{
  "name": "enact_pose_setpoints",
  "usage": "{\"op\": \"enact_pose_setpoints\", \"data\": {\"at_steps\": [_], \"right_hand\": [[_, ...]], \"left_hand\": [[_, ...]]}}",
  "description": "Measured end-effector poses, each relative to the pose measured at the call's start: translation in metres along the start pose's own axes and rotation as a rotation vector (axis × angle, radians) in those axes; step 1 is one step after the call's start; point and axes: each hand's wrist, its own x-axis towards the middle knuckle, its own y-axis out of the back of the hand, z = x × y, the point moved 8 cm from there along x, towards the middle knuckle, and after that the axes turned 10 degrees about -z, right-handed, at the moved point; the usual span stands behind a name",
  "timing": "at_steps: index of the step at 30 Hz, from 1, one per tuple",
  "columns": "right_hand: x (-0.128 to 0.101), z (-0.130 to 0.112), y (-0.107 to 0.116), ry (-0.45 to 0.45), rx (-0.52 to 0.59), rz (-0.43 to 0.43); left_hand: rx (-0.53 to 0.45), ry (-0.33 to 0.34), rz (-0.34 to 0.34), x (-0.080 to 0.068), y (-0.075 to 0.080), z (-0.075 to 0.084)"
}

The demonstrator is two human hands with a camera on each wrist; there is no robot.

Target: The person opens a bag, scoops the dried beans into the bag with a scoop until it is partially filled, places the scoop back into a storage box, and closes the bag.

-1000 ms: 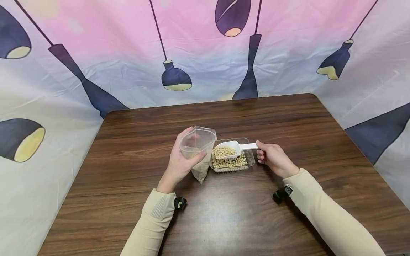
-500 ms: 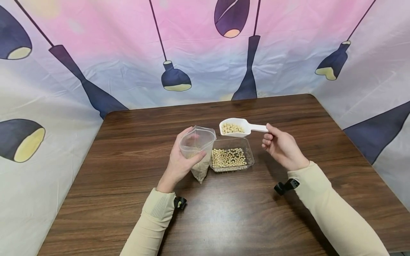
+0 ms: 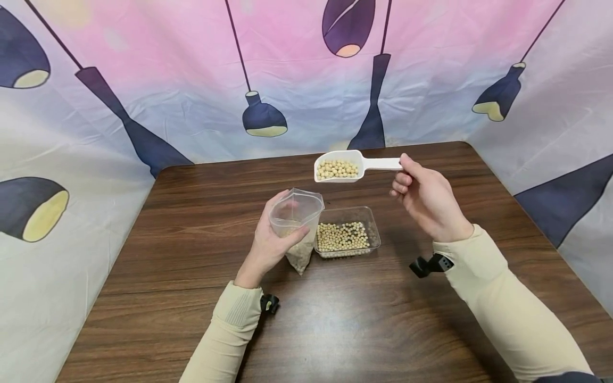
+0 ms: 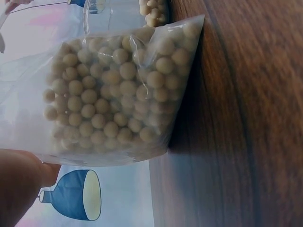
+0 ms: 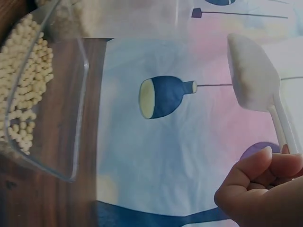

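My left hand (image 3: 274,236) grips a clear plastic bag (image 3: 306,234) by its upper part and keeps its mouth spread wide. Pale round beans fill the bag's lower part, seen close in the left wrist view, and its bottom corner meets the table. With thumb and fingers my right hand (image 3: 428,199) pinches the handle end of a white scoop (image 3: 373,163). The scoop is level, loaded with beans (image 3: 337,169), and raised higher than the bag's mouth, to its right and behind. A clear plastic box (image 3: 375,234), part filled with loose beans (image 3: 342,236), sits against the bag's right side.
The dark wood table (image 3: 201,223) extends around the bag and box. A cloth backdrop (image 3: 201,106) printed with lamps hangs beyond its back edge and along the sides. Each wrist carries a small black camera.
My right hand has lifted the loaded scoop out of the box, up and toward the back, then slightly left. The left hand and the bag have stayed in place.
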Motion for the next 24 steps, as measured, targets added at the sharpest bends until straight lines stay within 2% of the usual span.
{"op": "enact_pose_setpoints", "data": {"at_steps": [5,12,18,24], "right_hand": [[0.001,-0.01,-0.013,0.063,-0.041,-0.023],[0.0,-0.021,-0.03,0.163,-0.155,-0.054],[-0.002,-0.027,-0.038,0.217,-0.224,-0.059],[-0.005,-0.036,-0.044,0.31,-0.346,-0.032]], "left_hand": [[-0.005,-0.001,0.0,0.001,0.0,0.0],[0.003,-0.004,0.002,0.001,0.0,0.0],[-0.001,-0.017,0.003,0.001,0.0,-0.001],[-0.001,-0.031,0.001,0.002,0.0,-0.001]]}}
